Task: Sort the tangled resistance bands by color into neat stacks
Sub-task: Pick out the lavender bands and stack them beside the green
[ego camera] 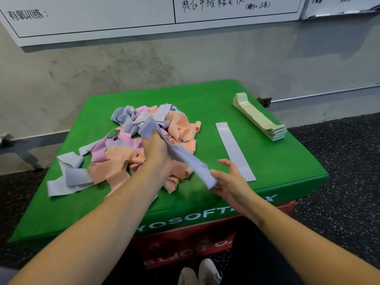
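Observation:
A tangled heap of lavender, pink and peach resistance bands (127, 149) lies on the green soft box (205, 103), left of centre. My left hand (156, 151) grips one lavender band (185, 157) above the heap. The band stretches down to the right, where my right hand (228, 182) pinches its lower end between thumb and fingers. One lavender band (234, 149) lies flat and straight to the right of the heap. A neat stack of pale green bands (259, 118) sits at the box's far right edge.
The green box sits on a red box (185, 249) on dark speckled flooring (339, 182). A concrete wall with whiteboards (92, 15) rises just behind. White shoes (199, 273) show at the bottom. Bare green surface lies between the flat lavender band and the green stack.

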Motion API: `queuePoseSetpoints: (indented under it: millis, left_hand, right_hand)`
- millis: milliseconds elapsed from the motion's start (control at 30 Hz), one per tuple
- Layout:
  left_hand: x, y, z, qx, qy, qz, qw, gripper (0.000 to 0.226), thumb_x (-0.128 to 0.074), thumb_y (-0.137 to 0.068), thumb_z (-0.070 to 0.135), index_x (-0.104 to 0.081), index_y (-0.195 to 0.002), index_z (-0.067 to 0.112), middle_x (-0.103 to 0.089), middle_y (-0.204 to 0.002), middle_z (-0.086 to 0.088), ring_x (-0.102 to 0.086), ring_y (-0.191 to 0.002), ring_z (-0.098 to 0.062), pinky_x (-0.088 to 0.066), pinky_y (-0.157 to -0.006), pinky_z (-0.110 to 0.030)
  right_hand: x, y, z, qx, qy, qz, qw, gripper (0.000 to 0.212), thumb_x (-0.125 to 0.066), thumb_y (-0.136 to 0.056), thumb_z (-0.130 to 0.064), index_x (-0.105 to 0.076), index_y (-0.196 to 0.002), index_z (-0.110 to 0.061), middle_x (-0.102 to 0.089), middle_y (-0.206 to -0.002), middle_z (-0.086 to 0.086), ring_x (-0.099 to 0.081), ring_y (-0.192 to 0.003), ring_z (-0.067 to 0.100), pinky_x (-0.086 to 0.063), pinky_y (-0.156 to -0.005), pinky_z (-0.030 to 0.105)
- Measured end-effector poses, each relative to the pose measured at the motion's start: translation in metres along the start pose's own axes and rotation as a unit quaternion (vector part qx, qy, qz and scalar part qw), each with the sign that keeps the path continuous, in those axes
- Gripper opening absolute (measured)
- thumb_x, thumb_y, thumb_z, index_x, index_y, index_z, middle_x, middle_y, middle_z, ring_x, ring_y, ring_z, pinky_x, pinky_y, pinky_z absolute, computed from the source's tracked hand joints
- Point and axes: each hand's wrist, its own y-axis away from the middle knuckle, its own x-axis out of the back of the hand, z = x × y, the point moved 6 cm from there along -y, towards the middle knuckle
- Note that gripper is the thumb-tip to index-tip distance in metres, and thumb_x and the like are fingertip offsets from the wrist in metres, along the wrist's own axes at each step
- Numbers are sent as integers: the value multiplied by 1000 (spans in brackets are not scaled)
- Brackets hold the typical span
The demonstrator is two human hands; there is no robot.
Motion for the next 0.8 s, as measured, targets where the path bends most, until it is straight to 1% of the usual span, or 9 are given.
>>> queuePoseSetpoints:
  millis: [67,133,233,333,433,500,567,700,800]
  left_hand:
    - [12,1,1,-33,-67,45,996,20,-40,-103,25,-42,-121,17,-53,-85,-3,-52,-74,-21,-42,-68,-32]
    - [13,2,-4,-55,-104,29,993,24,-39,-103,26,-37,-126,18,-50,-84,-4,-47,-67,-18,-37,-62,-30]
    - [12,3,-11,-76,-137,18,987,32,-42,-102,29,-37,-131,16,-53,-88,-4,-49,-72,-20,-38,-69,-34]
    - [8,4,-15,-71,-160,15,985,31,-43,-102,30,-35,-131,20,-52,-88,-5,-48,-74,-21,-38,-71,-39]
    - [5,9,-14,-74,-168,9,983,29,-42,-103,29,-34,-130,24,-54,-90,-5,-49,-74,-20,-41,-73,-39]
    - [4,9,-11,-83,-172,8,982,31,-41,-102,28,-33,-132,24,-56,-99,-8,-52,-79,-23,-43,-77,-40]
    - [2,9,-8,-86,-181,10,980,30,-41,-102,25,-33,-131,22,-58,-107,-12,-53,-85,-24,-44,-80,-41]
    - [2,9,-3,-94,-168,8,981,41,-39,-103,23,-31,-143,22,-59,-125,-18,-51,-81,-20,-44,-72,-33]
    - [3,15,-5,-94,-164,-6,982,41,-36,-105,20,-32,-146,22,-58,-119,-12,-47,-77,-14,-39,-65,-30]
  right_hand:
    - [8,0,-4,14,-6,32,999,30,-59,-95,-1,-44,-109,-22,-66,-91,21,-62,-70,25,-56,-62,31]
    - [7,2,-6,-8,58,28,998,15,-55,-97,-1,-56,-98,-15,-61,-92,18,-57,-72,21,-55,-60,27]
    - [-1,8,3,-99,162,12,982,25,-45,-97,5,-68,-99,-5,-59,-89,13,-55,-75,18,-55,-65,28]
    - [-7,12,6,-126,173,44,976,33,-40,-95,4,-72,-94,-2,-48,-71,9,-45,-62,15,-53,-61,30]
    - [-13,14,3,-105,191,62,974,32,-44,-100,-24,-62,-105,2,-39,-74,7,-39,-62,16,-47,-57,29]
    - [-22,18,-2,-101,246,18,964,58,-55,-91,-57,-56,-114,-4,-43,-83,4,-42,-67,15,-45,-60,28]
    - [-28,23,-10,-79,366,-21,927,65,-68,-78,-67,-49,-111,-14,-49,-90,1,-45,-70,14,-42,-63,27]
    - [-21,22,-21,52,556,8,830,50,-75,-82,-34,-31,-102,-19,-44,-78,1,-37,-58,15,-33,-52,28]
    - [-17,20,-24,88,497,12,863,28,-61,-90,-25,-37,-98,-16,-46,-69,1,-34,-53,14,-31,-48,26]
